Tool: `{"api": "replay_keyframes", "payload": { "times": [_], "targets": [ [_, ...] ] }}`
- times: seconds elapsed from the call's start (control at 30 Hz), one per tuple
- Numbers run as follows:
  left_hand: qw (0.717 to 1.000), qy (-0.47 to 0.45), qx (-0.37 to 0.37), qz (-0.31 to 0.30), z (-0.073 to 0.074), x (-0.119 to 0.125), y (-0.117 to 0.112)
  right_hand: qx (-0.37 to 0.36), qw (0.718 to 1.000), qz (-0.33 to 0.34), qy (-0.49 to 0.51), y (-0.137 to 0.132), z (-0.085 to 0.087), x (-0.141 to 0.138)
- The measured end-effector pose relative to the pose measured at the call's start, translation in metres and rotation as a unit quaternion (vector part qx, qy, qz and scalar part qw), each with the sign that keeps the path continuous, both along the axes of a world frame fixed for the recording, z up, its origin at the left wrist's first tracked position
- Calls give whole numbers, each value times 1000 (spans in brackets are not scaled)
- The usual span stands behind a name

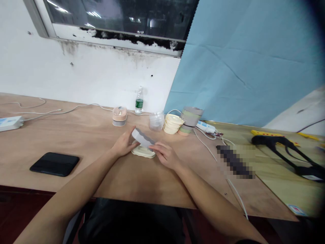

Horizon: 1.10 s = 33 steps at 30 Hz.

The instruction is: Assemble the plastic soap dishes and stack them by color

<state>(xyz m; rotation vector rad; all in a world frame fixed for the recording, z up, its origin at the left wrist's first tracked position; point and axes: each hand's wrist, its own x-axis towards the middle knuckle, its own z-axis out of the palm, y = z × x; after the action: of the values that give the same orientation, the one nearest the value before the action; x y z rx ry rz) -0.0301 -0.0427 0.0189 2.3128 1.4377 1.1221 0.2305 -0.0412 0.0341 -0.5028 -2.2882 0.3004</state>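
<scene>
A light grey plastic piece [142, 138], like a shallow container, is held tilted between my two hands over the table. My left hand [124, 144] grips its left end, thumb below and fingers at the upper edge. At the right end, the fingers of my right hand [166, 155] are closed on its lower corner. Under the grey piece a cream lid-like tray [144, 154] lies on the table, partly covered by it. Just behind stand a stack of cream lid-like pieces [172, 124], some clear plastic pieces [156, 121] and a stack of grey and green containers [191, 118].
A pink and grey box [119, 116] and a water bottle [139, 101] stand toward the wall. On the left lies a black flat device [55, 164]. Power strips [10, 123] and white cables run along the table [142, 183]. Black straps [281, 152] lie far right.
</scene>
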Motion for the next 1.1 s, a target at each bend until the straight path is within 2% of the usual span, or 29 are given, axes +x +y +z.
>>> {"api": "replay_keyframes", "payload": {
  "times": [0.1, 0.3, 0.5, 0.77, 0.9, 1.0, 1.1],
  "targets": [
    [1000, -20, 14, 1, 3, -2, -1, 0, 1000, 3, 11, -4, -3, -3],
    [998, -43, -24, 44, 12, -1, -6, -13, 997, -63, 37, -3, 2, 0],
    [996, -56, -46, 56, 13, 4, -11, -90, 986, -134, 48, 7, 1, -1],
    [997, 30, -47, 45, 10, 0, -8, -176, 965, -196, 17, 22, -13, -10],
    [990, 93, -93, 54, 7, 0, -3, -153, 963, -221, -16, 33, -19, -13],
    [977, 154, -129, 70, 4, 1, 1, -141, 966, -209, -56, 39, -25, -13],
    [973, 172, -135, 75, 3, 1, 1, -144, 967, -201, -59, 40, -29, -12]
  ]
}}
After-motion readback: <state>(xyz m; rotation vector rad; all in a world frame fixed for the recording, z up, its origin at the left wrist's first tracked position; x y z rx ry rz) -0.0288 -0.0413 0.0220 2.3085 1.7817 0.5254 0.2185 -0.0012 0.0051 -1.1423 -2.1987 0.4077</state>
